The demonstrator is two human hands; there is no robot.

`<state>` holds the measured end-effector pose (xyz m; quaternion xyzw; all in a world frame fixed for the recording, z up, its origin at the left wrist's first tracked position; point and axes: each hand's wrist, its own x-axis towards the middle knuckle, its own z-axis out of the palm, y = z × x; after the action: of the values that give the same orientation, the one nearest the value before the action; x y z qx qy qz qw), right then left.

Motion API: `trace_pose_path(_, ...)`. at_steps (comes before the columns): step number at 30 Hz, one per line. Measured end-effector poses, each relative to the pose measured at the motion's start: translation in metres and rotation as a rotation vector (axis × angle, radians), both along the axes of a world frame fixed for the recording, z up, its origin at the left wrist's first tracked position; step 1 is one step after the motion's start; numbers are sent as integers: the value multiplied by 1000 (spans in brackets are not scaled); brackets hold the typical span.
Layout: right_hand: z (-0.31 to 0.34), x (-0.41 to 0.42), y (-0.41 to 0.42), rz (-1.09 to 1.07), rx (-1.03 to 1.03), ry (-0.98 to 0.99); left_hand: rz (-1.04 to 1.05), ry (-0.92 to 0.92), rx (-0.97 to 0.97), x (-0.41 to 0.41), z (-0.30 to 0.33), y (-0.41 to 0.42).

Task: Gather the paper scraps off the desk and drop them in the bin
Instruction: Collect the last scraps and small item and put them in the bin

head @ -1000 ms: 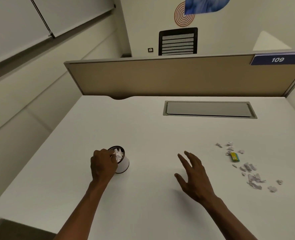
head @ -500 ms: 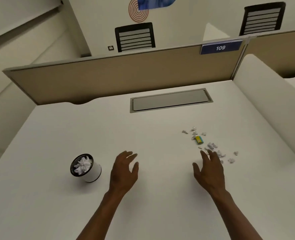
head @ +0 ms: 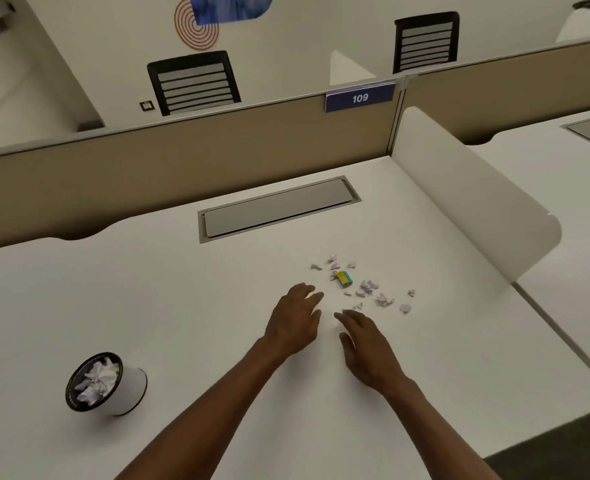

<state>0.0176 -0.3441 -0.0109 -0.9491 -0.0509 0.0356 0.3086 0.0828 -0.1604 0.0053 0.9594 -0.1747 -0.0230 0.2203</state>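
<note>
Several small crumpled white paper scraps [head: 369,287] lie scattered on the white desk [head: 182,299], right of centre. My left hand [head: 295,320] hovers just left of the scraps, fingers apart, holding nothing. My right hand [head: 364,348] is beside it, below the scraps, also open and empty, its fingertips close to the nearest bits. A small round white bin [head: 127,386] with a black rim stands at the lower left, with crumpled paper inside.
A small yellow and blue object [head: 344,278] sits among the scraps. A grey cable hatch [head: 276,209] is set into the desk behind them. A tan partition [head: 182,154] closes the back, and a white curved divider [head: 470,188] closes the right side.
My left hand left the bin and travelled right to the scraps. My right hand moved forward toward them too. The view swung right, so the bin now sits lower left.
</note>
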Motion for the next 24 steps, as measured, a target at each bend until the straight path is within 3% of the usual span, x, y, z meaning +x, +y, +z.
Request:
trace_pose_path(7, 19, 31, -22, -174, 62, -123, -252, 40, 261, 57, -1, -44)
trace_pose_path(12, 25, 54, -37, -198, 43, -168, -295, 76, 367, 62, -15, -48)
trace_pose_path(18, 19, 83, -46, -189, -77, -59, -291, -13, 256, 36, -24, -31)
trace_pose_path(24, -3, 90, -37, -25, -223, 88, -287, -104, 25, 9, -21, -13)
